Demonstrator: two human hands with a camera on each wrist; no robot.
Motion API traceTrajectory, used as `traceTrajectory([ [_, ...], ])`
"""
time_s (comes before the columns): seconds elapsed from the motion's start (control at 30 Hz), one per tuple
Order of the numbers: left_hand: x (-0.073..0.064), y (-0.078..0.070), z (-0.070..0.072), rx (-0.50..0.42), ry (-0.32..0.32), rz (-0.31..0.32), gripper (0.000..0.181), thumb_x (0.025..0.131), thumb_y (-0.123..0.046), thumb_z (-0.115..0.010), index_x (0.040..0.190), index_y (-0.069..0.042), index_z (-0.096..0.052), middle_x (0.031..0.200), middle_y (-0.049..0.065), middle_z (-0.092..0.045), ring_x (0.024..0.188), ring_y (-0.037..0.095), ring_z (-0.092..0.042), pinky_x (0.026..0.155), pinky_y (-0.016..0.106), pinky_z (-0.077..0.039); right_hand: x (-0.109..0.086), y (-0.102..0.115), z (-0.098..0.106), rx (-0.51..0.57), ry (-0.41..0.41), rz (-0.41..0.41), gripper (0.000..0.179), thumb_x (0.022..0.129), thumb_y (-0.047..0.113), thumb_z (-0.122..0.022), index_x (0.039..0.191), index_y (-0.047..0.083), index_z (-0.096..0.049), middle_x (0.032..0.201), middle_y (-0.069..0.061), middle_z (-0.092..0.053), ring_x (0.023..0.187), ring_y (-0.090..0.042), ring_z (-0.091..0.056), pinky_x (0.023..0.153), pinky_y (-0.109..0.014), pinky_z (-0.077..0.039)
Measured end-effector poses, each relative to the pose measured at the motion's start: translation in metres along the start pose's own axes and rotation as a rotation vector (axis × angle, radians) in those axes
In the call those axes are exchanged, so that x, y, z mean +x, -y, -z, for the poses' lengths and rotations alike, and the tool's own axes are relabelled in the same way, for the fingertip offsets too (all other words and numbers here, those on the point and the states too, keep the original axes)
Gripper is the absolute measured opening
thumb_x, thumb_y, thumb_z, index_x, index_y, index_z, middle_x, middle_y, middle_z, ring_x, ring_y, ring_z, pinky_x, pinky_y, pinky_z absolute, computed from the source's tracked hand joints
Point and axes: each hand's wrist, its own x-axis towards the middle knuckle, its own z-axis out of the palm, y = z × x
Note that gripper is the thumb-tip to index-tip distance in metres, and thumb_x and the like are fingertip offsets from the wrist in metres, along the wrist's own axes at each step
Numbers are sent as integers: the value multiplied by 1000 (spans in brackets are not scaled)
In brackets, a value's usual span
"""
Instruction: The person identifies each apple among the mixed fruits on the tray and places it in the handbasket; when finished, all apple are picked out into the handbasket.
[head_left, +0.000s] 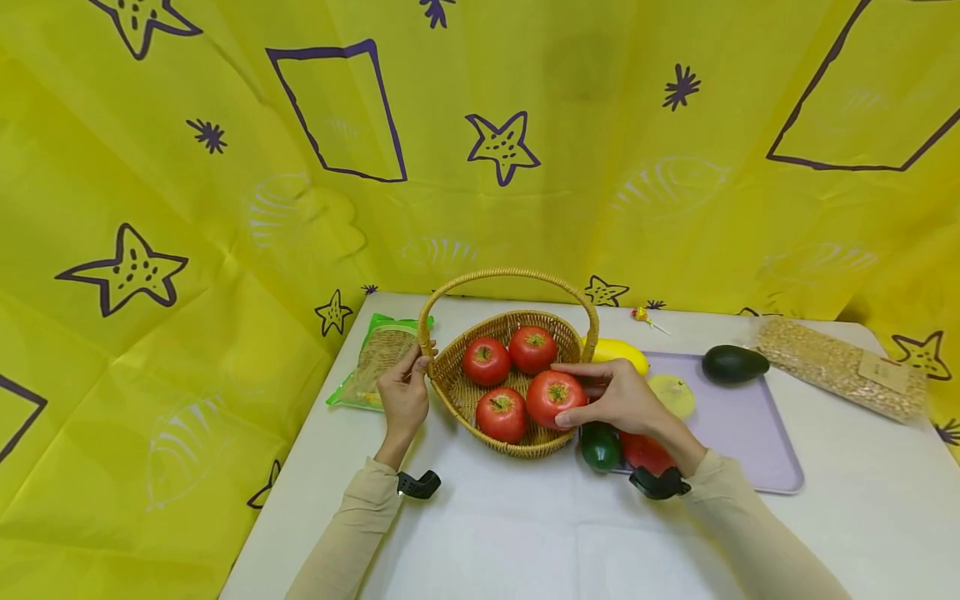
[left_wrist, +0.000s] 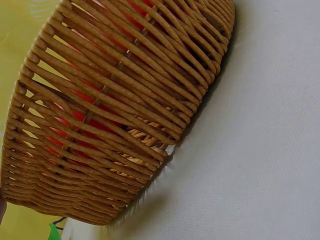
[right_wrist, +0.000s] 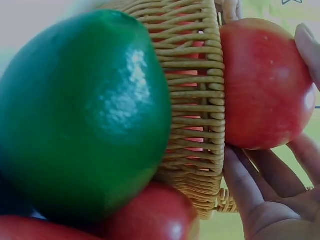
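A wicker basket with a tall arched handle stands on the table, several red apples inside, among them one apple at the left. My left hand pinches the basket where its handle meets the left rim. Between thumb and fingers my right hand holds a red apple at the basket's right rim. In the right wrist view this apple shows just above the woven edge. The left wrist view is mostly filled by the basket's side, red showing through the gaps.
Right of the basket lies a lilac tray with a green avocado, a red fruit, a pale yellow-green fruit and a dark avocado. Around it are a yellow fruit, a lollipop, a grain bag and a green-edged packet.
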Motion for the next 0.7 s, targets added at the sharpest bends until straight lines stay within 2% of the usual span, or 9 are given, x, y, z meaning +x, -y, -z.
traceTrajectory([
  [0.13, 0, -1, 1, 2, 7, 3, 29, 98, 14, -63, 127, 21, -65, 111, 38, -72, 102, -10, -69, 89, 11, -58, 3, 0, 1, -15, 0, -23, 72, 74, 21, -100, 140, 10, -71, 131, -16, -75, 110, -25, -77, 89, -27, -64],
  [0.4, -1, 2, 4, -20, 28, -24, 31, 101, 5, -66, 131, 14, -67, 113, 31, -75, 106, 8, -75, 91, 17, -60, 6, 1, 2, -34, 4, -52, 73, 73, 24, -101, 139, 8, -72, 132, -17, -74, 115, -31, -76, 92, -31, -64],
  [0.7, -1, 1, 5, -21, 27, -15, 32, 102, 4, -66, 131, 16, -65, 114, 33, -74, 106, -6, -71, 92, 16, -59, 9, 2, -1, -88, 6, -34, 73, 72, 26, -102, 137, 10, -73, 128, -14, -76, 110, -27, -77, 89, -27, -64],
])
